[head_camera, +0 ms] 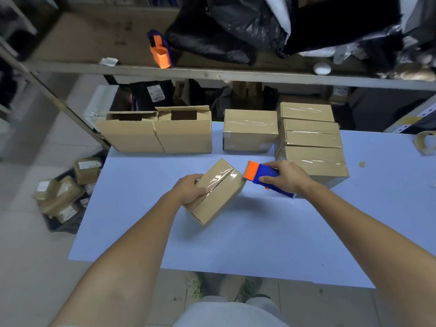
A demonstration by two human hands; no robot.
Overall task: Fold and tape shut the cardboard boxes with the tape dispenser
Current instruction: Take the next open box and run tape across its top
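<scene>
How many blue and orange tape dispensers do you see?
2. One tape dispenser is held in the right hand beside the box; the second dispenser stands on the shelf. The black bags may hide more.

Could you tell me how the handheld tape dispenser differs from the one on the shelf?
The handheld tape dispenser is gripped by the right hand; the shelf tape dispenser sits untouched. The handheld one lies near level; the shelf one stands on end. Both are orange and blue.

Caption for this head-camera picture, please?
Left hand grips a cardboard box while right hand holds the tape dispenser at its edge.
</scene>
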